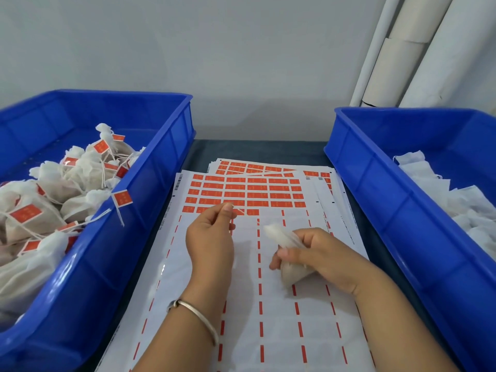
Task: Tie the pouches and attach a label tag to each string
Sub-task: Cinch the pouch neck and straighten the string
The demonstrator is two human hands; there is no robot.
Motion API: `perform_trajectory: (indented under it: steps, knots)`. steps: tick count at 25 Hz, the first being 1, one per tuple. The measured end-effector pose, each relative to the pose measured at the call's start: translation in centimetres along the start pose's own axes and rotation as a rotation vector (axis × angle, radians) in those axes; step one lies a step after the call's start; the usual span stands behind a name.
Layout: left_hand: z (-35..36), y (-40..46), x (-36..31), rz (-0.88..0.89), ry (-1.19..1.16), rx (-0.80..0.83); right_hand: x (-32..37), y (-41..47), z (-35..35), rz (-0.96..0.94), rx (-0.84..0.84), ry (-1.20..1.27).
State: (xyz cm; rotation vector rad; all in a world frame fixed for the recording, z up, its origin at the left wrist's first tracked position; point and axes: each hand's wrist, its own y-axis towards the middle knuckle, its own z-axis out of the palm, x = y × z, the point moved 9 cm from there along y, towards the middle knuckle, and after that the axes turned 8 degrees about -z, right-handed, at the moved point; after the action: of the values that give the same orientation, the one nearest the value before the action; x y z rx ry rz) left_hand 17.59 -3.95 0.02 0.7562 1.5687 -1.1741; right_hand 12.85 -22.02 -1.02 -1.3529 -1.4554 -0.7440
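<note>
Fingers [228, 210] of the left hand [210, 237] are pinched on the string, while the pouch [291, 269], neck tilted toward them, is gripped by the right hand [319, 253].

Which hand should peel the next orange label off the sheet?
Left. The left hand hovers just below the remaining labels, pinching only the string. The right hand is wrapped round the pouch, farther from them.

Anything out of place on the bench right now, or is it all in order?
One thing: a tagged string from the finished pouches hangs over the rim of the left blue bin, its orange tag outside. Otherwise normal: right hand grips a pouch, left hand pinches its string over the label sheet.
</note>
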Motion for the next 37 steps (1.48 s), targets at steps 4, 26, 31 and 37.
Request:
perform_trajectory:
  steps: [4,26,31,37]
  knots:
    - [1.2,0.4,1.3,-0.142,0.036,0.112,0.9,0.1,-1.3,-0.130,-0.161,0.381]
    - [6.1,-6.4,-2.2,0.837,0.587,0.467,0.5,0.4,-2.0,-0.137,-0.356,0.005]
    - [5.8,-5.8,-2.7,0.743,0.468,0.501,1.3,0.5,-0.1,-0.183,-0.145,-0.068]
    - [5.9,-4.1,-1.0,0.442,0.382,0.535,2.1,0.4,0.0,-0.264,-0.158,-0.051]
